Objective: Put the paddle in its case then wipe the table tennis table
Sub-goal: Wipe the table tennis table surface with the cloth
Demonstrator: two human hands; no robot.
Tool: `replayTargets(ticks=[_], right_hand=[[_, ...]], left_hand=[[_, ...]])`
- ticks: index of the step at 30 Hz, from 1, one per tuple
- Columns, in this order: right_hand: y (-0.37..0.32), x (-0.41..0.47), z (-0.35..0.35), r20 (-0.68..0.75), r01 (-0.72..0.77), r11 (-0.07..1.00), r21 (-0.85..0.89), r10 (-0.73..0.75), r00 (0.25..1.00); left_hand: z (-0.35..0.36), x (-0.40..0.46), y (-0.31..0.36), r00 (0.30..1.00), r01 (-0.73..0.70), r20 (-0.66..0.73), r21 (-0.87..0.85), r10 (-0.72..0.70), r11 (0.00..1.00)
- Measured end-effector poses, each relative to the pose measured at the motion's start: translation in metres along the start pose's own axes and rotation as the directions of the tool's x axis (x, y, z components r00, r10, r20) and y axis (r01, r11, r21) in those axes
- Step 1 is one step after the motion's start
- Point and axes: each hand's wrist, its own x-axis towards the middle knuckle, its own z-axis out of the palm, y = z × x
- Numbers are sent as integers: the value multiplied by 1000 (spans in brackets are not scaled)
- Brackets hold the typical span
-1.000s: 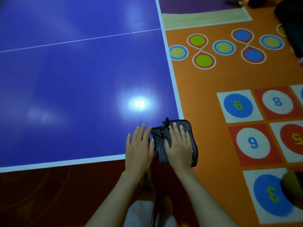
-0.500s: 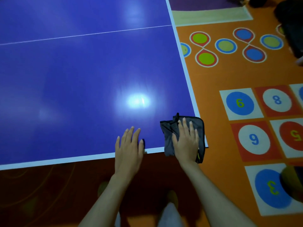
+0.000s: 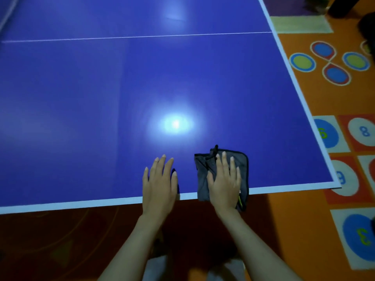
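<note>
Grey microfibre cloth (image 3: 223, 171), folded roughly square w/ a short hang-loop at its 12 o'clock corner, sits under the right hand (image 3: 224, 184). That hand lies flat on it, fingers straight and close together, palm pressing down; nothing pinched. Prob. held this way so the whole palm loads the cloth for a wiping stroke rather than bunching it. Cloth's near part hangs off the table's near white edge line (image 3: 81, 205), so it's starting right at the border, which makes sense for covering the surface edge-first.

Left hand (image 3: 160, 183) is just beside it at 9 o'clock, apart from the cloth, flat on the blue table tennis table (image 3: 121, 98), fingers straight and slightly fanned. Looks like a brace for leaning in, not a working hand.

Paddle and its case: not in view, so can't tell where they are; judging by the cloth in play, the wipe stage is prob. under way.

Room: from the hands, open blue top runs toward 12 and 9–10 o'clock, nothing standing on it, only a lamp glare patch (image 3: 175, 123) at 12 and the white centre line (image 3: 142, 36) far beyond. Toward 3 o'clock the side edge line (image 3: 300, 98) is near; table corner sits at abt 3–4 o'clock. Past it, orange play-mat floor (image 3: 304, 220) w/ numbered circles. Widest sweep is leftward and away; a rightward stroke runs off the edge soon.
</note>
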Motion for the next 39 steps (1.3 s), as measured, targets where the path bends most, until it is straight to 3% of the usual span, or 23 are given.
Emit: replayTargets(ticks=[10,17,23,30,39], right_hand=[[-168,-41,43,76,103,994,-20,-101,992],[-252,-44,62,114,204,979,-28,-199,973],[-297,17,76,103,234,972,14,-235,967],[-272,60,69,117,316,944,100,-326,938],[-120,110,27,113,184,977,106,-196,974]], left_hand=[[-46,1,-147,984,174,-26,-76,-176,982],[-60,6,-189,964,250,-62,-117,-258,961],[-70,7,-203,958,278,-52,-84,-283,957],[-67,28,-190,977,211,-23,-80,-213,974],[-37,63,-91,992,122,7,-169,-123,978]])
